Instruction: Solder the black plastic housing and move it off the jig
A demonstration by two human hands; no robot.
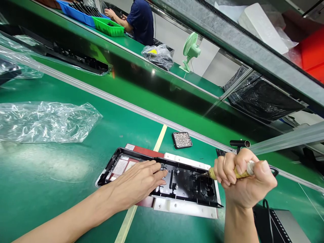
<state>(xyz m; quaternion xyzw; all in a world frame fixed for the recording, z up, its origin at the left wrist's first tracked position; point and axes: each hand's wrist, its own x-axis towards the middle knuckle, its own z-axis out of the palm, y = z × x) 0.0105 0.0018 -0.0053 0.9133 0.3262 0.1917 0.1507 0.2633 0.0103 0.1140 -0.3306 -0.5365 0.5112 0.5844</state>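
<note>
My left hand (143,179) lies with its fingers stretched over a long black plastic housing (186,184), pressing on its inner side. In my right hand (244,180) is a soldering iron (213,173) with a yellowish handle, gripped in a closed fist. Its tip points down into the right end of the housing; the exact contact spot is too small to make out. Under the housing is a jig with white blocks (186,208) and a reddish-brown base (146,201). Just behind stands a small black tray (182,140) full of tiny metal pieces.
A clear plastic bag (48,121) lies on the green bench at left. A metal tube holder (240,144) and a dark box with a cord (286,224) are at right. Beyond the rail (121,103), another person (140,23) works near bins and a green fan (190,50).
</note>
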